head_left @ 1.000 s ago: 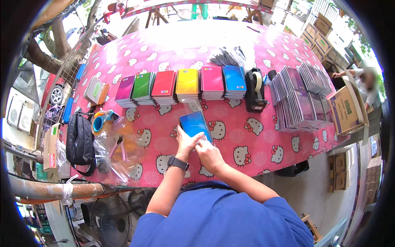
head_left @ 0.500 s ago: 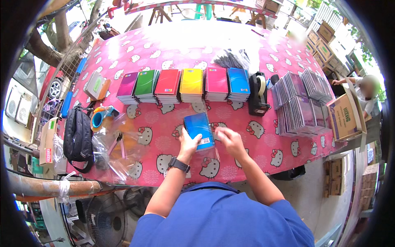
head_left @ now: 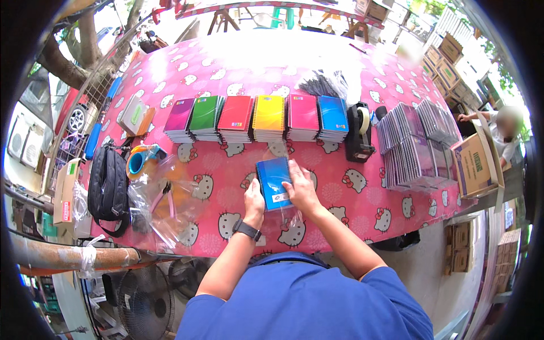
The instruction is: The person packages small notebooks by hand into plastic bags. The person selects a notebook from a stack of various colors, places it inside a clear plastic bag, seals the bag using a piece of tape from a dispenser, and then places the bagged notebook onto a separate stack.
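Note:
A blue spiral notebook [head_left: 273, 180] with a white label near its lower edge is held between my two hands above the pink table. Clear plastic film shows around its ends. My left hand [head_left: 254, 201], with a black watch at the wrist, is closed along the left side. My right hand [head_left: 301, 190] grips the right side, its thumb over the cover. Beyond stand stacks of notebooks in a row: purple [head_left: 179, 117], green [head_left: 205, 115], red [head_left: 234, 114], yellow [head_left: 268, 114], pink [head_left: 303, 114] and blue [head_left: 332, 115].
A black tape dispenser [head_left: 359, 136] stands right of the stacks, beside plastic-wrapped notebook bundles [head_left: 405, 147]. At left lie a black bag [head_left: 107, 184], pink-handled pliers [head_left: 161, 198], clear plastic bags [head_left: 181, 218] and a blue tape roll [head_left: 136, 162]. Another person [head_left: 504, 130] is by a cardboard box [head_left: 475, 161].
My right hand has come from beside the notebook onto its right edge. My left thumb has moved off the cover to the left side, and the notebook sits straighter.

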{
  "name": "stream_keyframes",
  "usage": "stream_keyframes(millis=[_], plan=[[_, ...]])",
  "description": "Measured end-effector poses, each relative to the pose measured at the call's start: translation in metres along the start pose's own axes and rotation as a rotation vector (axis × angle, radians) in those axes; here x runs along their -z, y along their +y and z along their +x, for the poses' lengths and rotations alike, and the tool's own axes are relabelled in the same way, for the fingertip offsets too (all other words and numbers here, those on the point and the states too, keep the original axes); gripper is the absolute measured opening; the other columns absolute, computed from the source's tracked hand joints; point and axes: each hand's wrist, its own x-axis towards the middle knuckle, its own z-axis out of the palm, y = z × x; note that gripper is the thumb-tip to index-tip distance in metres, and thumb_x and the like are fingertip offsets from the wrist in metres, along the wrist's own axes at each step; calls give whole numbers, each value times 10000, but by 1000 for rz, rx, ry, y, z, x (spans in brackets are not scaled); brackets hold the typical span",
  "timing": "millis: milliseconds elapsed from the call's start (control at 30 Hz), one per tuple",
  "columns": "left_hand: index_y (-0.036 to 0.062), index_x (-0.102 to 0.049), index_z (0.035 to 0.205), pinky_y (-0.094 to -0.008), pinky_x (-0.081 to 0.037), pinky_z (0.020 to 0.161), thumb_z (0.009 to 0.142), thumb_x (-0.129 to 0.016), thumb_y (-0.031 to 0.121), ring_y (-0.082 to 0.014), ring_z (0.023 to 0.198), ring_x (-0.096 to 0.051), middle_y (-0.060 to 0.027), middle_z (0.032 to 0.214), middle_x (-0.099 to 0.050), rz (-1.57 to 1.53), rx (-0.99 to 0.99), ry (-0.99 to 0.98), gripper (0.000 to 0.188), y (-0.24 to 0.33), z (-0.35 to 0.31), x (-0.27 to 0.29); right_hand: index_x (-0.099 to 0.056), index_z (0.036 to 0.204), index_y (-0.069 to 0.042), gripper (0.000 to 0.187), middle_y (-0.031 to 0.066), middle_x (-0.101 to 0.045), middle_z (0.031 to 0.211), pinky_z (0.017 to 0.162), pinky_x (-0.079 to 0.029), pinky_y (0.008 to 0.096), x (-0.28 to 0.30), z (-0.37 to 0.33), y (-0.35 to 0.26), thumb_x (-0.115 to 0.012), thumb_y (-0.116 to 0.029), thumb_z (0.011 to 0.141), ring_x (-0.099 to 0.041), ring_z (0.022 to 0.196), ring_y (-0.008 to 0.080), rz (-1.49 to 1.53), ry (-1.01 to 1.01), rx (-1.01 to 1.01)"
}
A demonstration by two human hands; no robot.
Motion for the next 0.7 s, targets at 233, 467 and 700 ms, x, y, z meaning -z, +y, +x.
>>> stream_keyframes(millis=[233,467,700], plan=[[-24,-582,1101,-348,-471,705,974,-385,338,-205,759,-586,-180,861,-639,533,-297,261,430,-1,-17,-29,-263,1403,-25,611,121,-164,1502,1067,-26,575,-1,-4,-11,-405,-352,908,-37,1407,262,-552,-44,318],[-25,-580,1111,-336,-430,846,959,-438,323,-193,967,-549,-153,1071,-613,363,-76,-41,405,16,-20,37,-227,1402,13,652,148,-140,1503,1063,-82,595,-12,-17,-27,-416,-351,894,-79,1404,264,-390,-259,259],[-34,-502,1190,-442,-347,982,826,-633,244,-359,1182,-406,-166,1170,-555,1548,-836,221,476,23,18,87,-189,1414,13,655,140,-110,1509,1044,-89,628,15,-4,-26,-381,-361,912,-43,1406,262,-496,-246,250]])
